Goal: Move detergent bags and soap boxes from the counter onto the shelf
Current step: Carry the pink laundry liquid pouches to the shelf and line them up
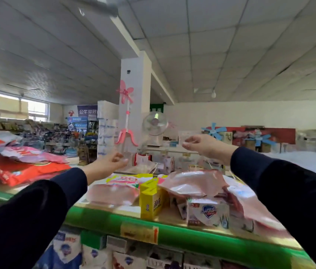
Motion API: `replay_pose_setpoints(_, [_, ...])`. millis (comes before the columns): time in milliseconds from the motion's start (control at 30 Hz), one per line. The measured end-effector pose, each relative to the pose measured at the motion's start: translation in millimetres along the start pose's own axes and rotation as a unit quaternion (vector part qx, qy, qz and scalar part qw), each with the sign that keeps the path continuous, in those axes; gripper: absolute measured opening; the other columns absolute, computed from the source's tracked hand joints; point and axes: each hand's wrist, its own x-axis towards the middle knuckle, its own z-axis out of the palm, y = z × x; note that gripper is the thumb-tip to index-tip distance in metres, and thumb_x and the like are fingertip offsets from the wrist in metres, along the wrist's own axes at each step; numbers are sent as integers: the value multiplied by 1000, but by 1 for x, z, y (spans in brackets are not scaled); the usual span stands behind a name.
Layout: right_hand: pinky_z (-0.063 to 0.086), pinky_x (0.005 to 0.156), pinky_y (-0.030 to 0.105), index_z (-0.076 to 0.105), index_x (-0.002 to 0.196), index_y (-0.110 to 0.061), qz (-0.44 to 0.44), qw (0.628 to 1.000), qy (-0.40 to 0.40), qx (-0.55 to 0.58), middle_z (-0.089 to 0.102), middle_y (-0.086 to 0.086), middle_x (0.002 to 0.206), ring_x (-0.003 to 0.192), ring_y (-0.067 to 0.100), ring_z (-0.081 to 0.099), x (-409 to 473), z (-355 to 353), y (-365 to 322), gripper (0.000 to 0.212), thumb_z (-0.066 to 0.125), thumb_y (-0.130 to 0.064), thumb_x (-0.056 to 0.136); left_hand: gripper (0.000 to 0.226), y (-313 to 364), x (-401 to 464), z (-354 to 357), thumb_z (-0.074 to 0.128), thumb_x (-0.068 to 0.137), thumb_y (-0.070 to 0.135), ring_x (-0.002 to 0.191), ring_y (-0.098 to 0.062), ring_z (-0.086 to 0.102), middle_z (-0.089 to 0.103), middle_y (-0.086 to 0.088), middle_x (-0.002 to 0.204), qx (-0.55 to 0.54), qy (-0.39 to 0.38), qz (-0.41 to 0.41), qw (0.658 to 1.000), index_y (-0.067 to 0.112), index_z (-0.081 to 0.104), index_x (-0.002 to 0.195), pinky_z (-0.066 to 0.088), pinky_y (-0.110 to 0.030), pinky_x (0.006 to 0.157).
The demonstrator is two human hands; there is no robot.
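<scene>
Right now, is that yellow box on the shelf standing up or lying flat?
Standing up. The yellow box rests on its narrow end near the green shelf edge, its tall printed face toward the camera, and its top flap looks partly lifted.

White pillar (135,105) ctr, pink fan-shaped ornament (125,113) on it. Desk fan (154,121) just right of pillar. Blue paper pinwheels (213,131) by red wall panel (281,135). Window (13,108) far left. Ceiling tiled (230,45).

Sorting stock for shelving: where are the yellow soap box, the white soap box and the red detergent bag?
yellow soap box (151,203): head view, front face.
white soap box (207,212): head view, front face.
red detergent bag (29,172): head view, middle.
</scene>
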Motion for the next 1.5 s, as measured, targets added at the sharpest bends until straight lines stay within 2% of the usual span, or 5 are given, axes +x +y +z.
replay_pose_setpoints(500, [21, 123, 36, 35, 159, -21, 192, 956, -184, -124, 28, 5, 168, 153, 24, 29, 51, 35, 59, 77, 28, -69, 100, 82, -81, 110, 26, 43, 97, 67, 154, -28, 20, 16, -6, 170, 5, -155, -100, 983, 26, 17, 162, 17, -48, 125])
replay_pose_setpoints(800, [48, 88, 25, 54, 146, -25, 261, 941, -202, -73, 48, 2, 157, 127, 18, 58, 70, 47, 98, 98, 41, -93, 76, 87, -100, 127, 32, 52, 94, 64, 152, -33, 25, 21, -12, 168, -95, -124, -137, 978, 21, 20, 162, 23, -42, 123])
replay_pose_setpoints(1000, [37, 117, 38, 45, 153, -17, 241, 965, -107, -2, 42, 9, 160, 142, 28, 46, 75, 53, 97, 78, 42, -70, 96, 69, -107, 139, 23, 69, 95, 38, 146, -36, 33, 33, -19, 161, -227, -41, -161, 960, 8, 42, 151, 30, -46, 117])
replay_pose_setpoints(1167, [57, 64, 33, 54, 139, -2, 302, 938, -22, 170, 56, 20, 144, 90, 22, 63, 74, 49, 97, 56, 66, -38, 98, 63, -121, 139, 21, 69, 96, 24, 129, -37, 48, 42, -30, 152, -263, -36, -235, 935, -1, 42, 148, 39, -39, 109])
replay_pose_setpoints(1500, [45, 83, 28, 62, 113, -3, 224, 941, -74, -243, 66, 17, 131, 103, 24, 59, 72, 59, 82, 42, 35, -34, 110, 26, -122, 134, 24, 63, 97, 0, 58, -25, 56, 59, -18, 86, -304, -6, -284, 909, -9, 62, 121, 48, -34, 53])
